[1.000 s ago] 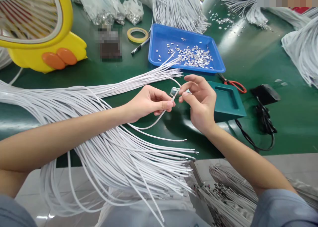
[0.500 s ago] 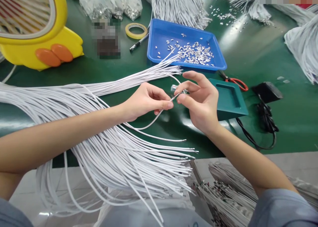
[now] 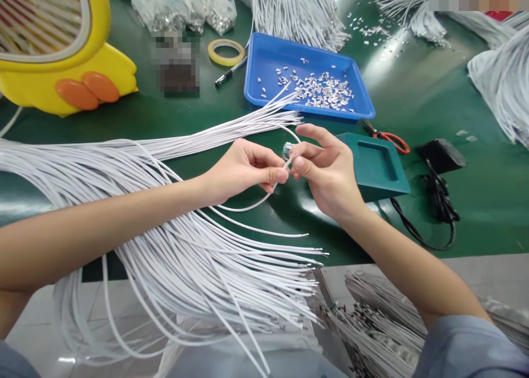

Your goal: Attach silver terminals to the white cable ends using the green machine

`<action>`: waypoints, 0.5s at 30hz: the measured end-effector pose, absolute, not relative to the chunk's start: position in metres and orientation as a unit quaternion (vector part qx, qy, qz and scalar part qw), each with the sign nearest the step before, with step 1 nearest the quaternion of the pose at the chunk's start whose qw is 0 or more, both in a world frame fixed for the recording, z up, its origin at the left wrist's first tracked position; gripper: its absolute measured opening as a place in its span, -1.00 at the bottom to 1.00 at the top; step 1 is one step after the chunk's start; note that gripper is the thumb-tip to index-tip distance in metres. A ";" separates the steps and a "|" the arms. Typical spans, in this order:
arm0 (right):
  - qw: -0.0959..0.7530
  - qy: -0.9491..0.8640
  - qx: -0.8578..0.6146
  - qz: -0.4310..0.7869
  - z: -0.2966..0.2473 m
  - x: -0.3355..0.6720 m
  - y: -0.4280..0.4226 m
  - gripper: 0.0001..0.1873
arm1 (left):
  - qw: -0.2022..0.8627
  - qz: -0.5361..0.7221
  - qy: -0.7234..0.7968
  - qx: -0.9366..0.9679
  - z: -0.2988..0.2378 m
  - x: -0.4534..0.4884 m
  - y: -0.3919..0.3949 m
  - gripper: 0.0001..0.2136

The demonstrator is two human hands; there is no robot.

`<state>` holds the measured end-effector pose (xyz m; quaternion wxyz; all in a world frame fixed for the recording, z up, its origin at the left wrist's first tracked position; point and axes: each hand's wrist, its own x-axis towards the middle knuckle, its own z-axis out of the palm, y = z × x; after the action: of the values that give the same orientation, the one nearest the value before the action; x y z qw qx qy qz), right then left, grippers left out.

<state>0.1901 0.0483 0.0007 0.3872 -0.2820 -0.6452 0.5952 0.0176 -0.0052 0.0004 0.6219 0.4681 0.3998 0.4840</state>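
Note:
My left hand (image 3: 252,171) pinches a white cable (image 3: 253,206) close to its stripped end between thumb and fingertips. My right hand (image 3: 330,171) is closed at that same end, thumb and index finger meeting on the cable tip. Just behind the fingertips shows a small clear-and-metal piece (image 3: 287,148), partly hidden. Under my left forearm spreads a big bundle of white cables (image 3: 198,268), their bare ends pointing right. A second, straighter group of cables (image 3: 215,133) lies behind my left hand.
A blue tray (image 3: 363,105) with many small metal pieces lies behind my hands. Right of my right hand are a green device (image 3: 397,182), red-handled pliers (image 3: 394,141) and a black adapter (image 3: 441,155). A yellow fan (image 3: 97,47), tape roll (image 3: 226,58) and pen (image 3: 227,76) lie further back.
My right hand has come slightly left and its fingers have closed in on the cable end. My left hand stays almost in place. The view has shifted a little.

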 end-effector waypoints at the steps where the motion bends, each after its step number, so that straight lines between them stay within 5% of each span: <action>1: 0.384 -0.644 -0.276 0.601 0.001 0.190 0.048 -0.50 | 0.622 0.482 0.397 0.472 0.000 0.017 -0.005 -0.76; 8: 0.427 -0.665 -0.271 0.549 0.001 0.190 0.047 -0.70 | 0.622 0.457 0.407 0.489 -0.004 0.014 -0.004 -0.75; 15: 0.419 -0.679 -0.273 0.537 0.001 0.193 0.047 -0.69 | 0.637 0.456 0.385 0.488 -0.004 0.015 -0.004 -0.79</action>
<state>0.1926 0.0468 0.0007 0.4185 -0.2728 -0.6794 0.5374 0.0146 -0.0040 -0.0038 0.6375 0.4877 0.3851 0.4555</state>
